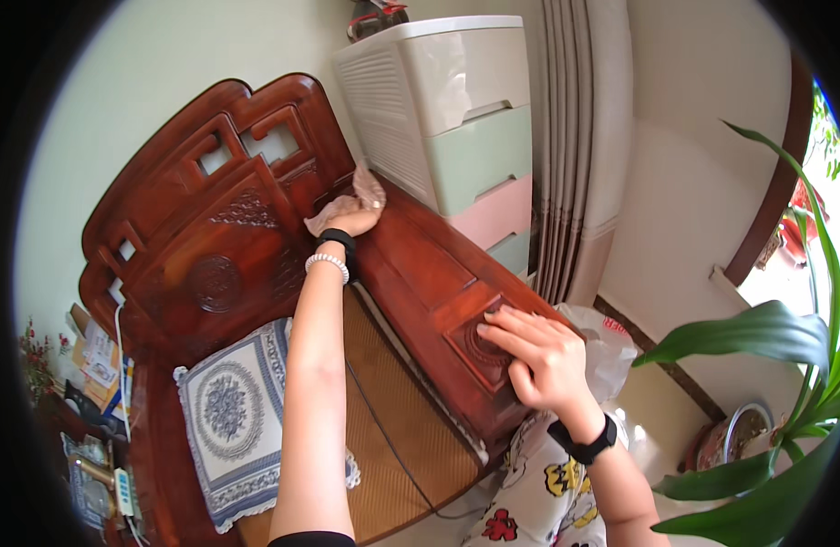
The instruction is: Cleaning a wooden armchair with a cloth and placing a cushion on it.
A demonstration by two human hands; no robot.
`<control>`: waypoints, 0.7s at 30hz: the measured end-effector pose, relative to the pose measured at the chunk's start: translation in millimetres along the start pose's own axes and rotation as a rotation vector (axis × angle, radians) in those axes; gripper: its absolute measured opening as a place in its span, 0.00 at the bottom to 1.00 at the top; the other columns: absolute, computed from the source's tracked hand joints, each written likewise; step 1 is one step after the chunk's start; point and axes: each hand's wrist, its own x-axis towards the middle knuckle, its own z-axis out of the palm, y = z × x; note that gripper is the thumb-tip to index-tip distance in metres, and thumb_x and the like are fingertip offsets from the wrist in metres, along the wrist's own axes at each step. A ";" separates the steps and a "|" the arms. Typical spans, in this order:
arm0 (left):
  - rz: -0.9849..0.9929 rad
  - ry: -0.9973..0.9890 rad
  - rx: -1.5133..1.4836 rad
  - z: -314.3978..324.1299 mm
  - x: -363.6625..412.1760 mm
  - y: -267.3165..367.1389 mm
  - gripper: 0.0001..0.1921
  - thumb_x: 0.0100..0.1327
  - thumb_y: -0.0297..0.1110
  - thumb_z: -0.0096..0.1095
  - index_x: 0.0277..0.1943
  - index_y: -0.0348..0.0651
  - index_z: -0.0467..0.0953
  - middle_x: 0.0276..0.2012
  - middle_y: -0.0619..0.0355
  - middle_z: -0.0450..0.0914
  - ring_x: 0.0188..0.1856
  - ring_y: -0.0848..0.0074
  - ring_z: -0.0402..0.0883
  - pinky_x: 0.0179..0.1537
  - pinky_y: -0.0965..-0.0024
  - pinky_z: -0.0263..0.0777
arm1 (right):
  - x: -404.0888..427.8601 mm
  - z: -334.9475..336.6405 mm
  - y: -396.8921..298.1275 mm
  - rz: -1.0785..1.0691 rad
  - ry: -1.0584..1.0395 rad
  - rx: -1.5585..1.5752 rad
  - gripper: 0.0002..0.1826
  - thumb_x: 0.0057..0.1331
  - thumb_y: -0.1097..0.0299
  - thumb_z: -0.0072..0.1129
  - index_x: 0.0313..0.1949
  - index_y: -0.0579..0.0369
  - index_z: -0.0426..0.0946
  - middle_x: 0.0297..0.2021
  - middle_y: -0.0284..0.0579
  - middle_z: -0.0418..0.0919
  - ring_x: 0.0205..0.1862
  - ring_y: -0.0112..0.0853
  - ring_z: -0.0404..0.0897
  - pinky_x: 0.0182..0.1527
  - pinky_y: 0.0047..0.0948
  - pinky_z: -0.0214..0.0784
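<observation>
My left hand (pixel 357 220) reaches far out to the inner corner of a carved reddish-brown wooden settee. It grips a crumpled pale pinkish cloth (pixel 370 190), pressed where the carved backrest (pixel 245 246) meets the side armrest panel (pixel 420 263). My right hand (pixel 546 352) rests on the front end of that panel, fingers extended over a carved round medallion (pixel 485 347), holding nothing. Below my left forearm, the seat carries a woven brown mat (pixel 399 424) and a blue-and-white cushion (pixel 227 403) with a floral oval. My left forearm hides the cushion's right part.
Beyond the armrest stands a plastic drawer cabinet (pixel 481 157), beside a curtain (pixel 573 157). A plastic bag (pixel 601 342) sits by the armrest end. Plant leaves (pixel 741 335) reach in from the right. A dark cable (pixel 385 431) crosses the mat. A power strip (pixel 124 492) lies at left.
</observation>
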 end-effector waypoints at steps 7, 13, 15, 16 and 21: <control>0.243 -0.174 -0.159 -2.2 -146.9 71.0 0.40 0.55 0.63 0.27 0.63 0.47 0.32 0.63 0.49 0.26 0.64 0.59 0.23 0.60 0.54 0.22 | 3.2 20.3 3.9 -0.011 0.051 0.049 0.17 0.46 0.71 0.45 0.38 0.48 0.74 0.41 0.38 0.73 0.45 0.32 0.72 0.46 0.32 0.64; 0.543 -0.272 -0.194 -12.3 -246.7 94.4 0.30 0.63 0.53 0.19 0.62 0.43 0.38 0.63 0.48 0.34 0.64 0.61 0.24 0.61 0.62 0.23 | 6.8 22.2 3.3 -0.016 0.103 0.065 0.17 0.46 0.73 0.46 0.38 0.50 0.74 0.40 0.38 0.74 0.43 0.31 0.72 0.44 0.33 0.65; 0.513 -0.321 -0.243 -12.7 -245.7 84.9 0.28 0.64 0.50 0.20 0.62 0.42 0.40 0.63 0.50 0.35 0.64 0.64 0.24 0.61 0.64 0.24 | 5.8 17.9 -1.8 0.051 -0.005 0.086 0.17 0.46 0.73 0.46 0.38 0.50 0.74 0.39 0.38 0.74 0.42 0.31 0.73 0.43 0.32 0.65; 0.509 -0.317 -0.239 -11.5 -242.5 84.2 0.28 0.64 0.50 0.20 0.62 0.42 0.40 0.63 0.50 0.35 0.64 0.64 0.24 0.61 0.64 0.24 | 5.9 17.0 -3.3 0.124 -0.113 0.099 0.17 0.46 0.73 0.46 0.38 0.50 0.74 0.39 0.38 0.74 0.41 0.31 0.73 0.41 0.32 0.65; 0.267 -0.236 -0.178 -13.9 -186.3 87.7 0.28 0.63 0.46 0.27 0.62 0.40 0.42 0.63 0.49 0.36 0.65 0.67 0.27 0.62 0.70 0.25 | 3.3 17.5 6.9 -0.010 0.075 0.075 0.17 0.46 0.73 0.47 0.39 0.50 0.74 0.41 0.38 0.73 0.42 0.30 0.72 0.42 0.32 0.65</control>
